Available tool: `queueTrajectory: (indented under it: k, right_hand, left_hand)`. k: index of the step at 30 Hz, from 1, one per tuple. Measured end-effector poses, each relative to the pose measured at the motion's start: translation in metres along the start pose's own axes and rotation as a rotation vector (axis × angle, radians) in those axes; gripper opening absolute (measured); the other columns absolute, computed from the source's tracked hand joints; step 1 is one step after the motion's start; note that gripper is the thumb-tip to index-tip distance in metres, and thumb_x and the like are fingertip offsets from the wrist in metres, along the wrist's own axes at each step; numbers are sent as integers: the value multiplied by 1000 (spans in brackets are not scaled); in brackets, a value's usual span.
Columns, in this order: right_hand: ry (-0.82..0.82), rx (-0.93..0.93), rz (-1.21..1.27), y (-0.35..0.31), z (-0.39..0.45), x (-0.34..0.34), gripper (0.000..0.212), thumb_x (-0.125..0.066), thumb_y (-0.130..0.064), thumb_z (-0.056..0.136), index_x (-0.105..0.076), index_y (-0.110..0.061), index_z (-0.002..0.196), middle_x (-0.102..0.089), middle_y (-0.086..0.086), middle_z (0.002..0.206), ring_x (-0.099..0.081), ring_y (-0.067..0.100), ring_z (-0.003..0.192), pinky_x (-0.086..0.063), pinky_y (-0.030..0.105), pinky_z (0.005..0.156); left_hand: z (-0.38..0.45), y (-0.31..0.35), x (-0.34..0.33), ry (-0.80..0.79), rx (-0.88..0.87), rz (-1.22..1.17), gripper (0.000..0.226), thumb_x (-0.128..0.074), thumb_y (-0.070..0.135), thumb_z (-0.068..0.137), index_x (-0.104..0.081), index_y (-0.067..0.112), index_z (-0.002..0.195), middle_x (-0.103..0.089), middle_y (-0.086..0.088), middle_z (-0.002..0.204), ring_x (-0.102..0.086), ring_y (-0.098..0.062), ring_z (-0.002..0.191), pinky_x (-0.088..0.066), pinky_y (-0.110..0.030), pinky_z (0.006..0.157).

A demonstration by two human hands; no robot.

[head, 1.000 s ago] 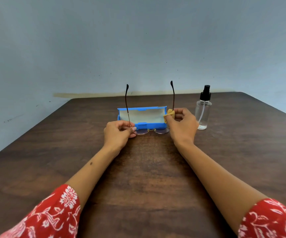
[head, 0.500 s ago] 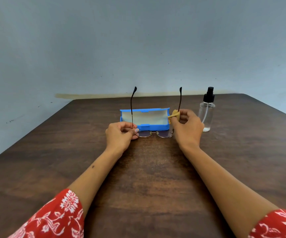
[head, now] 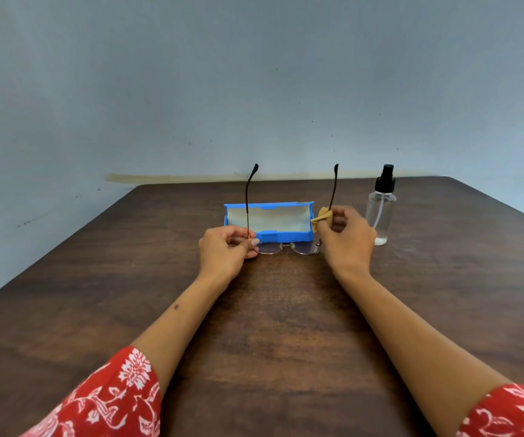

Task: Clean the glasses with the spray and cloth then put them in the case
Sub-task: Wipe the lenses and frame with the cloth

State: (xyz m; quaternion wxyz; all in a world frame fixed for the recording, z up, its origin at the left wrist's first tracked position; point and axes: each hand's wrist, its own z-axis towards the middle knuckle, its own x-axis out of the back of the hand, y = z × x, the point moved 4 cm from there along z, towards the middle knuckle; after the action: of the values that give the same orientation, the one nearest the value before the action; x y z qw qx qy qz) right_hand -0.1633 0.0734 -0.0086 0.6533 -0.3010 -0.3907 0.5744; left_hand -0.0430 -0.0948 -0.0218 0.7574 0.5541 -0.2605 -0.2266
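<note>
Little had shifted over the last second: the right hand had slid its cloth slightly up the temple arm, while the left hand kept its place. Both temple arms stood upright, and the glasses sat lens-down between the two hands, low over or on the table; contact could not be told. The left hand's thumb and fingers pinched the frame at its hinge corner. The right hand pinched the folded yellow cloth around the lower part of the temple arm on its side. Just beyond both hands lay the blue case, lid open, pale lining showing and nothing inside. Beyond and outward of the right hand stood the spray bottle, untouched and upright. Judging by this, wiping was under way on the frame; whether the lenses were done could not be told. Folding the arms, casing the glasses and perhaps closing the lid remained.
</note>
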Motion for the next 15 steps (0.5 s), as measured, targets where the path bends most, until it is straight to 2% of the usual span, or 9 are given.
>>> queueTrajectory:
  k: [3, 6, 9, 12, 15]
  right_hand:
    - [70, 82, 85, -10, -3, 2, 18, -59, -12, 90, -62, -9, 108, -63, -4, 85, -57, 0, 73, -48, 8, 70]
    - [87, 121, 85, -13, -3, 2, 21, -57, -9, 90, -60, -9, 111, -60, -5, 86, -58, 6, 77, -49, 14, 71]
    - [43, 51, 26, -7, -3, 1, 17, -60, -14, 89, -62, -10, 105, -59, -9, 78, -57, 7, 72, -51, 22, 72]
    - [-5, 24, -35, -3, -3, 1, 15, -62, -17, 87, -64, -12, 101, -58, -10, 76, -55, 4, 70, -51, 22, 71]
    - [29, 67, 3, -7, -3, 1, 19, -61, -15, 89, -62, -10, 107, -60, -8, 81, -56, 3, 73, -50, 18, 72]
  left_hand:
    - [0, 0, -2, -21, -4, 14, 16, -72, -3, 77, -68, 12, 74, -68, -6, 66, -69, -10, 61, -58, -20, 63]
    - [-1, 0, -1, -23, -1, 18, 17, -72, -2, 77, -68, 14, 73, -68, -5, 66, -69, -11, 62, -58, -20, 63]
    - [-1, 0, 0, -13, 6, 8, 17, -72, -2, 77, -68, 15, 74, -69, -7, 68, -70, -13, 64, -58, -19, 62]
    - [-1, 1, 1, -7, 11, 5, 16, -72, -2, 77, -68, 14, 75, -69, -7, 68, -69, -11, 63, -58, -19, 62]
    - [-1, 1, 0, -24, 7, 12, 16, -72, -2, 77, -68, 13, 75, -68, -7, 67, -69, -10, 62, -58, -20, 63]
